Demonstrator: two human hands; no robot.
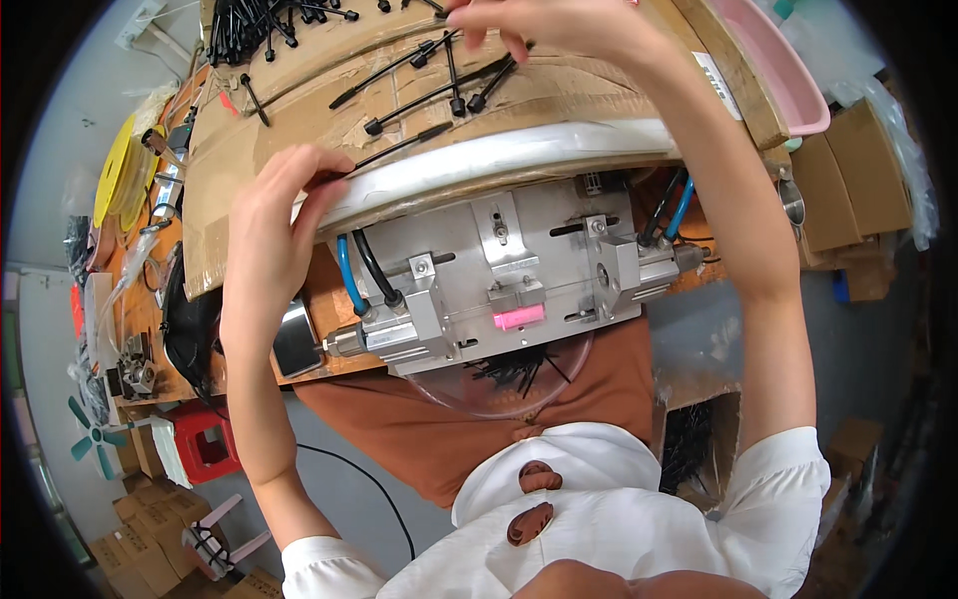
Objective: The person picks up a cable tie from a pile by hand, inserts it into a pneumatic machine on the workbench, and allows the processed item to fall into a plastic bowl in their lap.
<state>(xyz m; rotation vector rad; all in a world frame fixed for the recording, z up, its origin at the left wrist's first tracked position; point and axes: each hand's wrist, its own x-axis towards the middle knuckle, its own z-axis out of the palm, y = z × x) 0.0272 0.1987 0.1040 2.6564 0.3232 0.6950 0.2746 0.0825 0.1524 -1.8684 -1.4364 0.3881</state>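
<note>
My left hand (282, 205) is at the left end of a white padded strip, with thumb and fingers closed on one end of a thin black rod (414, 139). The rod points away to the right over cardboard. Farther off, my right hand (529, 22) hovers low over several loose black rods with knobbed ends (455, 85); its fingers are curled, and whatever they grip is hidden. Between my forearms sits a metal fixture (524, 265) with a cylinder on each side. A small pink piece (520, 316) rests at its front middle.
A pile of black rods (239, 35) lies at the far left of the cardboard (225, 190). The white padded strip (479, 165) edges it. A clear bowl (439, 397) with black sticks is below the fixture. Blue and black hoses (349, 275) rise beside it. A phone (295, 341) lies left.
</note>
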